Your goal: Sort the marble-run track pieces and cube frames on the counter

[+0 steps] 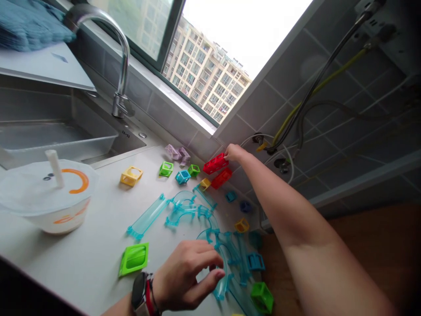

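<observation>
Handling of the long red openwork plastic block, far back beside the grey tiled wall, seems the step in hand; moving it would call for a firm hold. The right hand, arm outstretched, appears to pinch its right end. Nearer, the left hand hangs empty, thumb and fingers parted, over translucent teal plastic pieces.
</observation>
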The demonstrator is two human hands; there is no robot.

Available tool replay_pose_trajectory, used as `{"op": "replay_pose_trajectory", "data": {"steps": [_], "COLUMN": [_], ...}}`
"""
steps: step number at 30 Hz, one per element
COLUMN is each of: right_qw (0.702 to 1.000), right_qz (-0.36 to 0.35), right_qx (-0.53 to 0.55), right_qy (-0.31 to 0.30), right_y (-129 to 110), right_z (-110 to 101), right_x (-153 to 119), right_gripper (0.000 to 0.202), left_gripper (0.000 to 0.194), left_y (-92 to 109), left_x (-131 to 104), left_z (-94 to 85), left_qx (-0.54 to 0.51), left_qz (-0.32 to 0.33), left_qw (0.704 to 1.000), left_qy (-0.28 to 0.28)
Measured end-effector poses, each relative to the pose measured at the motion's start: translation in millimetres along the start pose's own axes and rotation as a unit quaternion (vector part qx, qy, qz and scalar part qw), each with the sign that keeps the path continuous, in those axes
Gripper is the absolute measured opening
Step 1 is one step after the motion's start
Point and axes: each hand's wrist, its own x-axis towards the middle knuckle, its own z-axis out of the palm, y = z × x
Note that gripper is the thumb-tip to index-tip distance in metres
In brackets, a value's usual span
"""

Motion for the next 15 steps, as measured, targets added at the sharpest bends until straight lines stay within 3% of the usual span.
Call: {"op": "replay_pose_trajectory", "data": {"steps": [6, 15], "right_qw": [0.999, 0.994], "right_qz": [0.022, 0.031], "right_qx": [-0.033, -0.059], "right_qy": [-0.033, -0.081], "right_y": [-18.1, -20.9], "right_z": [8.2, 38.8], "right_x": [12.3, 28.5], "right_gripper": [0.042, 0.031], "left_gripper": [0.017, 0.009], "left_y": [-5.1, -9.2], "left_x": [2.7, 5.3], "left_z": [5.1, 9.0], "left_qx": [0.035, 0.037], "left_qz": [-0.014, -0.019], "left_qw": [0.999, 0.999], "left_qy": [-0.001, 0.001]}}
